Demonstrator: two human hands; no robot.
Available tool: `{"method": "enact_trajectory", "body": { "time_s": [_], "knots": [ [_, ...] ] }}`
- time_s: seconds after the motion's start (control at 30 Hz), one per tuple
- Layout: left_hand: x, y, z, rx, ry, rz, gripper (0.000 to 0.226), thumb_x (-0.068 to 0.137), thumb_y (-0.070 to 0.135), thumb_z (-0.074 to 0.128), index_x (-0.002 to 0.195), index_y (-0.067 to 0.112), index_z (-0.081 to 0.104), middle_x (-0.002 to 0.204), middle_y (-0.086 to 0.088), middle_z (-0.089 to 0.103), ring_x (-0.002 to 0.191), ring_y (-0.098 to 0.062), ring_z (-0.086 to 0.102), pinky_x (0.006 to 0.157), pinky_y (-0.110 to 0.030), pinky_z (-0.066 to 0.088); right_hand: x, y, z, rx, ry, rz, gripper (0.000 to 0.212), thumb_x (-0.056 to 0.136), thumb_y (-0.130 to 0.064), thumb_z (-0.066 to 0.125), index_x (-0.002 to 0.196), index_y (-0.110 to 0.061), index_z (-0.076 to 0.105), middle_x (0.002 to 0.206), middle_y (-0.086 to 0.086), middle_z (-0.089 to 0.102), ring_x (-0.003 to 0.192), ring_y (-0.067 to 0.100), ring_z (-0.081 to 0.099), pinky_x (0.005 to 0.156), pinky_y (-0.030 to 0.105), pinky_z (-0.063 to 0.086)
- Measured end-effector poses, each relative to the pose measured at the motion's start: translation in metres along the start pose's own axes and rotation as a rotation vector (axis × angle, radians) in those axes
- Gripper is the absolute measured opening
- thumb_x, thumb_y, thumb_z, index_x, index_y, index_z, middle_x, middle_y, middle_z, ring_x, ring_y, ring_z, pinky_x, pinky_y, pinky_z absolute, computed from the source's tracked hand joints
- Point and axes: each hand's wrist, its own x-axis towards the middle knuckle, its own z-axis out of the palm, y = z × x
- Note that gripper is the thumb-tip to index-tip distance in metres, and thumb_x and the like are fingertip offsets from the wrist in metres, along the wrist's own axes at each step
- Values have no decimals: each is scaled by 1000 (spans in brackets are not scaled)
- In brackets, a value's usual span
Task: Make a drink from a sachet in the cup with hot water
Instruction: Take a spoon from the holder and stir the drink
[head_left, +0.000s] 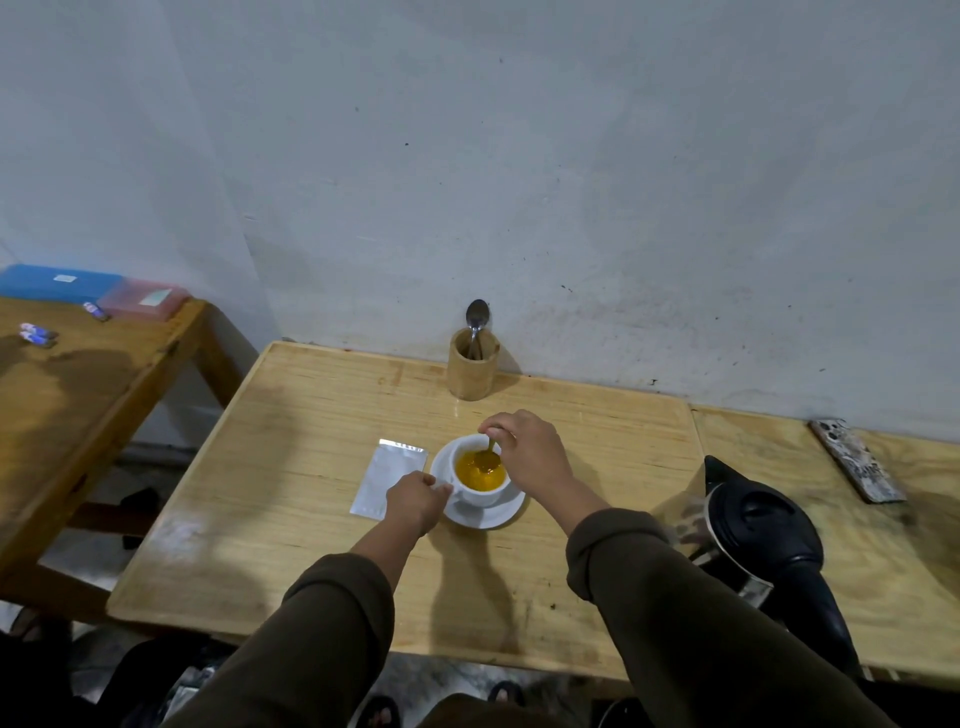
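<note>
A white cup (483, 496) stands on a white saucer (485, 515) at the middle of the wooden table (311, 519). Orange-yellow drink (478, 475) fills the cup. My right hand (530, 454) hovers over the cup's far right side, fingers pinched on a spoon (489, 453) whose bowl dips into the liquid. At the cup's left side my left hand (415, 501) grips the cup's handle. A silver sachet (387, 480) lies flat on the table just left of the saucer, partly under my left hand.
A bamboo holder (472, 371) with a second spoon (477, 317) stands by the wall behind the cup. A black and steel kettle (763, 535) sits at the right. A phone (857, 460) lies far right. Another table (78, 395) at the left holds boxes.
</note>
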Motion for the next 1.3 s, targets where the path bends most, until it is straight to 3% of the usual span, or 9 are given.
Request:
{"method": "enact_trajectory", "body": {
  "time_s": [0.17, 0.37, 0.5, 0.67, 0.9, 1.07, 1.17, 1.23, 1.3],
  "knots": [
    [-1, 1, 0, -9, 1, -1, 44, 95, 33, 50, 129, 6, 54, 129, -15, 60, 118, -30, 56, 100, -36, 44, -1, -3, 0, 142, -65, 2, 24, 95, -19, 46, 94, -17, 69, 105, 10, 64, 96, 26, 61, 86, 41, 53],
    [-1, 1, 0, 0, 7, 2, 44, 94, 34, 50, 129, 6, 55, 130, -15, 60, 119, -30, 55, 101, -36, 43, 0, -2, -1, -59, -2, 12, 28, 97, -24, 41, 100, -21, 68, 105, 5, 60, 94, 21, 57, 72, 28, 41],
    [-1, 1, -1, 4, 2, 6, 43, 94, 33, 50, 126, 5, 57, 128, -16, 61, 119, -31, 56, 100, -36, 43, -1, -1, 2, 7, -20, -15, 27, 96, -23, 45, 102, -22, 71, 108, 7, 65, 100, 23, 59, 80, 30, 43],
    [0, -1, -2, -6, -3, 10, 44, 94, 34, 51, 128, 6, 56, 129, -14, 61, 119, -29, 55, 100, -36, 43, -3, -3, 0, 159, -63, -13, 23, 94, -18, 47, 94, -17, 70, 105, 8, 65, 89, 27, 64, 86, 41, 52],
    [1, 0, -2, -24, -6, 11, 41, 94, 31, 52, 124, 4, 58, 126, -16, 62, 118, -31, 55, 99, -36, 44, 0, 1, -1, -76, 23, 3, 27, 97, -25, 41, 98, -22, 68, 105, 5, 58, 92, 20, 57, 76, 33, 47],
    [2, 0, -4, -8, -14, 16, 41, 94, 31, 52, 122, 3, 59, 126, -17, 62, 118, -31, 56, 99, -35, 44, -5, -1, 2, 18, -31, -33, 25, 95, -22, 47, 104, -22, 71, 111, 6, 64, 102, 21, 59, 88, 35, 48],
    [4, 0, -4, 27, -43, 29, 39, 95, 32, 49, 119, 4, 61, 118, -17, 64, 115, -31, 58, 88, -33, 44, -10, -3, 1, 170, -82, -16, 21, 93, -19, 53, 101, -20, 72, 108, 6, 65, 95, 20, 61, 89, 34, 50],
    [6, -2, -4, 66, -54, 49, 32, 95, 34, 48, 104, 8, 65, 98, -14, 64, 109, -32, 61, 75, -28, 38, -14, -5, -1, 251, -125, 4, 20, 92, -18, 55, 100, -18, 73, 102, 3, 62, 89, 20, 61, 86, 31, 50],
    [8, -3, -4, 82, -55, 53, 29, 95, 34, 48, 97, 10, 64, 97, -13, 64, 108, -33, 61, 74, -27, 36, -18, -6, -2, 285, -133, 21, 19, 91, -18, 57, 99, -15, 74, 102, 5, 62, 92, 24, 62, 88, 34, 51]
  ]
}}
